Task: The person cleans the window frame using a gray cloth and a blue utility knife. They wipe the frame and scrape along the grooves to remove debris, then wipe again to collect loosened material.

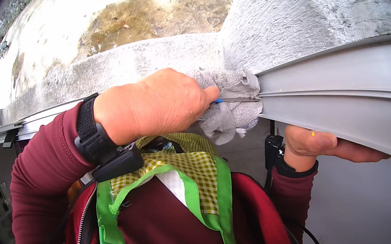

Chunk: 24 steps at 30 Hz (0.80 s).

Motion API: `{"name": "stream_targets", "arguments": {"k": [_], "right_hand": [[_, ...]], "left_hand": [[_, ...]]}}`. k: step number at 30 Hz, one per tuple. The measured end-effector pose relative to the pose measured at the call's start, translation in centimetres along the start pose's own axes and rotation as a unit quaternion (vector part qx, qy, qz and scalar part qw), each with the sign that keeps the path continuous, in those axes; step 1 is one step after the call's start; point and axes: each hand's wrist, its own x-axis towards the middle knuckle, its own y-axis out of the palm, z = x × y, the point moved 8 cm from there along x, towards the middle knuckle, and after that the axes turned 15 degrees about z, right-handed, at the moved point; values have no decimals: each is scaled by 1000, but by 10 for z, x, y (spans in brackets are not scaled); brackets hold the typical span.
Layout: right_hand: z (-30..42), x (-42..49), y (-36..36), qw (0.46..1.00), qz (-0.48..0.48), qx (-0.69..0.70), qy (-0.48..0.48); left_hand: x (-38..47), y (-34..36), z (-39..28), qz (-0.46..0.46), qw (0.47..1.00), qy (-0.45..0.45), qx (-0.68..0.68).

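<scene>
My left hand (161,102) is closed around the blue handle (218,100) of a thin tool with a narrow metal blade (240,100), perhaps a knife. The blade lies across a bunched grey terry cloth (234,121), its tip at the end of the grooved grey metal window frame (342,100). Folds of the cloth bulge out beside my knuckles. My right hand (309,141) touches the lower edge of that frame, thumb and a finger lying along it. The frame covers part of this hand, so its grip is unclear.
Past the cloth runs a rough whitish concrete ledge (152,53), with a wet, brown-stained slab (127,20) beyond. Window rails (35,130) continue at the lower left. A green-trimmed checked apron (190,162) covers my chest. Black devices are strapped to both wrists, and a cable (316,241) hangs at right.
</scene>
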Motion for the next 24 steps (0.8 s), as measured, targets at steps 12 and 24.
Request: {"name": "stream_targets", "arguments": {"k": [12,24], "right_hand": [[4,3,-5,991,75,-103,-39],[1,-4,-3,996,60,-61,-8]], "left_hand": [[-34,-13,13,100,985,-75,-115],[-9,9,-23,32,999,-39,-10]]}}
